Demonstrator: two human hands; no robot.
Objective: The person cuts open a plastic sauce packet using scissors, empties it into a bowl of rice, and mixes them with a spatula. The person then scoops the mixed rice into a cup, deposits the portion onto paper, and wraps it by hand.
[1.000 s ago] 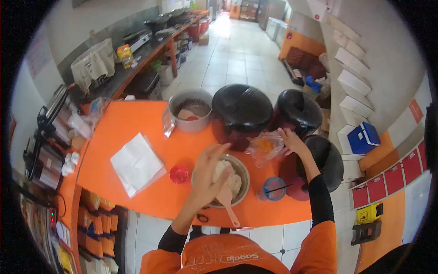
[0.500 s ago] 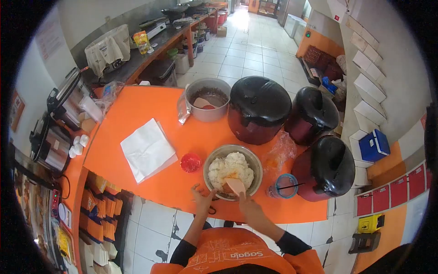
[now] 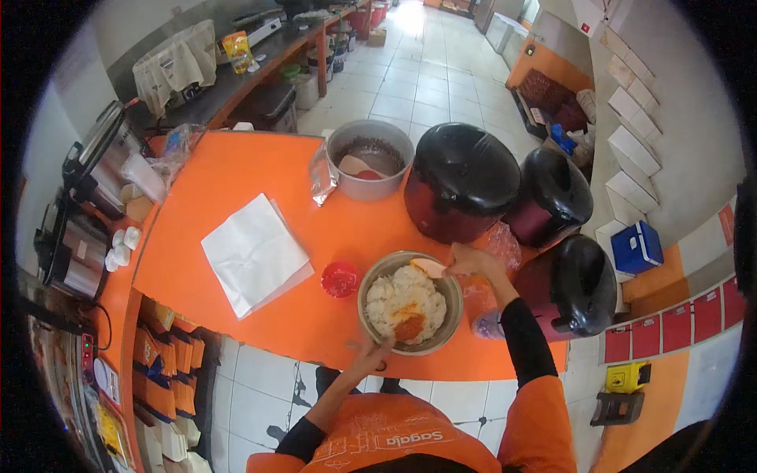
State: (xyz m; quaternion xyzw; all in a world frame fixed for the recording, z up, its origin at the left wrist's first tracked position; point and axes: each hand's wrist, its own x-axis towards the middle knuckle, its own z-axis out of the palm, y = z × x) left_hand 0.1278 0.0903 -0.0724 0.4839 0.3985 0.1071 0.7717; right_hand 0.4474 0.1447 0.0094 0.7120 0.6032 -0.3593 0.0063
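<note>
A metal mixing bowl [image 3: 364, 317] sits near the table's front edge. White rice [image 3: 398, 292] fills it, with an orange-red sauce or seasoning [image 3: 409, 326] on the side closest to me. My left hand [image 3: 372, 356] grips the bowl's lower left rim; some fingers are hidden. My right hand [image 3: 467, 258] is closed round the handle of a pale rice paddle [image 3: 428, 267], whose blade rests at the bowl's upper right edge, stained orange. Left of the bowl stands a small red bowl [image 3: 341, 279] with whitish residue.
White paper sheets [image 3: 254, 251] lie on the orange table [image 3: 177, 236]. Behind the bowl stand a grey pot [image 3: 335, 146] and a large dark lidded container [image 3: 461, 181]. Two more containers [image 3: 550, 193] [image 3: 569, 280], a plastic bag [image 3: 503, 246] and a cup [image 3: 487, 325] are on the right.
My right hand has moved the paddle from the sauce at the bowl's front to its far right edge. My left hand has shifted from beside the bowl onto its rim.
</note>
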